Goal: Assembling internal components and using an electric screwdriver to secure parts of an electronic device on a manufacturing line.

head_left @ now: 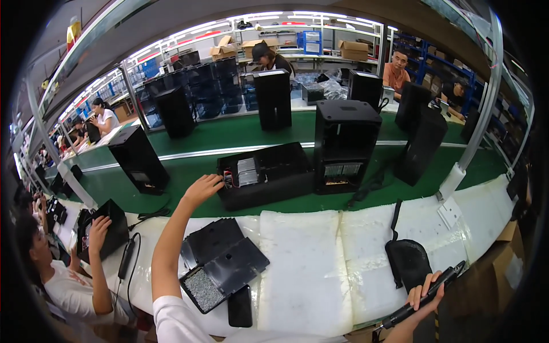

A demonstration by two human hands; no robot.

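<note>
Tugging could be tipping the open case (pixel 277 193): left hand (pixel 203 190) is touching its left end, grip unclear, right hand (pixel 427 294) grasping a screwdriver (pixel 400 315).

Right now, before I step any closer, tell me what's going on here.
The person's left hand touches the left end of an open black case lying on the green surface. The right hand grips a black pen-shaped tool, away from the case. Between them, flat black panels lie on white padding. At left, a co-worker's hand is at another black case.
</note>
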